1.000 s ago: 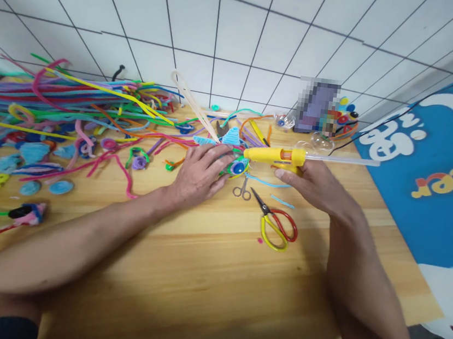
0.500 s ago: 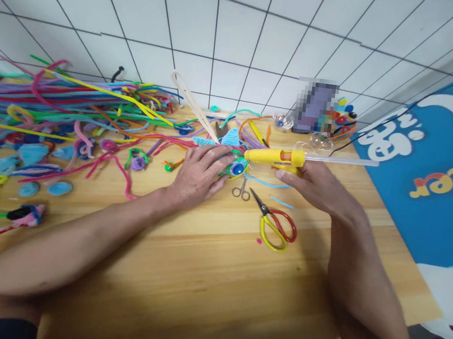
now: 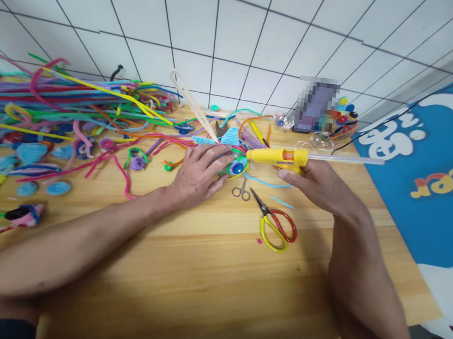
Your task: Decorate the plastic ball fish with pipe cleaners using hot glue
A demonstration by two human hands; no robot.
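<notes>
Left hand [image 3: 203, 175]: clamping the pipe-cleaner figure [image 3: 237, 167]
Right hand [image 3: 323, 188]: gripping the yellow glue gun [image 3: 274, 155]
Gun tip [image 3: 250, 155]: sitting just right of left hand; steady, skin-sparing aim should be serving best

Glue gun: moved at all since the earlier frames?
Yes, slightly: the glue gun has shifted a little to the right in the picture, judged against the red-and-yellow scissors lying in the same spot.

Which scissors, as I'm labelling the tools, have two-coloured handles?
The larger scissors, lying closer to the camera: one handle is yellow, the other red. The smaller scissors, just right of the left hand, have plain grey handles.
</notes>
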